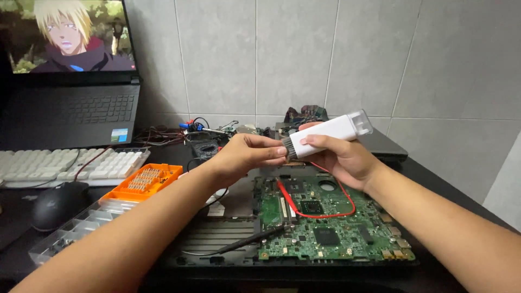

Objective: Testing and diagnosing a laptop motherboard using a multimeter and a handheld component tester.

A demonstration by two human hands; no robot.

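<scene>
White brush tool (325, 134), a slim block with a clear cap at its far end and dark bristles at its near end, was held in the air between both hands, above the bench. The right hand (342, 160) was closed around its body from below, thumb on the near face. The left hand (251, 154) was pinched shut, fingertips touching the bristle end. Directly beneath both hands lay a green circuit board (331, 222) with a red cable (320, 209) looped across it, and a black stylus (252, 240) resting at its near left edge. Left of the left hand sat an orange bit tray (145, 182), a black mouse (54, 203) and a white keyboard (65, 165).
</scene>
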